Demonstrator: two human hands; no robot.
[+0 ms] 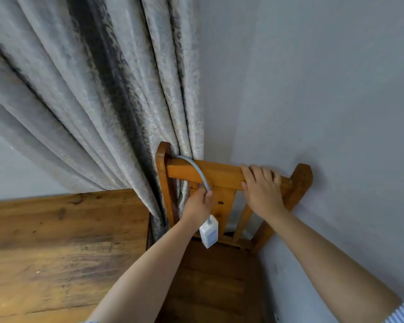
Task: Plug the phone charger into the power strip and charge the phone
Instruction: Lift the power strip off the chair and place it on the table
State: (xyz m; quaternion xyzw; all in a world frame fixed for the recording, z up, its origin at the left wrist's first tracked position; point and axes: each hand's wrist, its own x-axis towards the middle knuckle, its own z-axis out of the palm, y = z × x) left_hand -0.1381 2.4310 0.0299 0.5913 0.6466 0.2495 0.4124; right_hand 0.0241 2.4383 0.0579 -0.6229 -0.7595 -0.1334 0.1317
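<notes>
A white power strip [209, 234] hangs by its grey cable [197, 170] in front of a wooden chair's backrest. The cable loops over the chair's top rail [219, 174] and disappears behind the curtain. My left hand [198, 206] is shut on the cable just above the strip. My right hand [261, 187] grips the top rail further right, fingers wrapped over it. No phone or charger is in view.
A patterned grey curtain [103, 101] hangs at the left and touches the chair's left post. A grey wall [313, 89] stands right behind the chair. A wooden table top [56, 241] lies at the left. The chair's seat [215, 276] is below.
</notes>
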